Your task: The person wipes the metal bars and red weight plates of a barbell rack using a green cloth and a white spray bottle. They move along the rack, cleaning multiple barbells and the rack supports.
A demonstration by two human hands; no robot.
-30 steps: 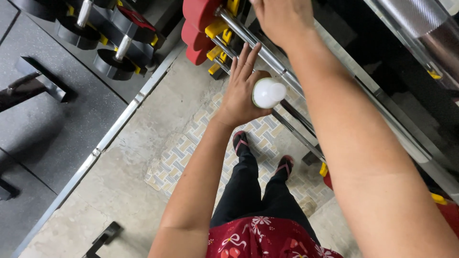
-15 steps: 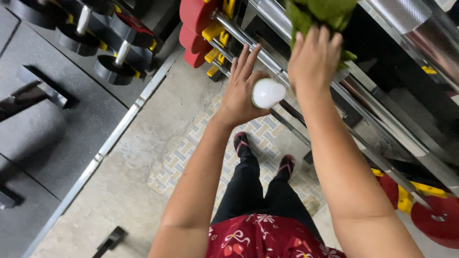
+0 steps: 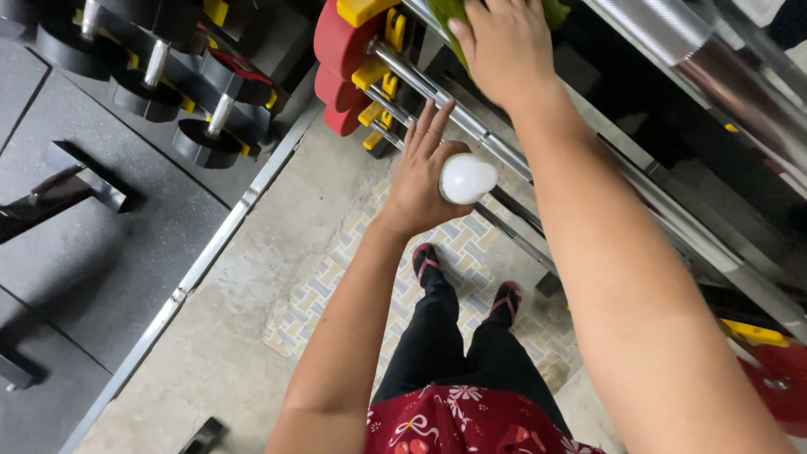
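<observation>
Left hand (image 3: 420,181) is gripping a white bottle (image 3: 467,178) beside the rack bars (image 3: 471,126); right hand (image 3: 503,46) is pressing a green cloth (image 3: 450,10) flat, open floor (image 3: 277,244) lying leftward.

packages: none in view | labels: none | signs: none | screens: none

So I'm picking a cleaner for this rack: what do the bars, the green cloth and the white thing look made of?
Bars: bare polished metal, likely chromed steel, judging by the bright streaky reflections. Green cloth under the right hand: soft fabric with a fuzzy surface, perhaps microfibre; little of it shows. White rounded object in the left hand: smooth, faintly glossy, probably plastic, though its kind is unclear.
</observation>
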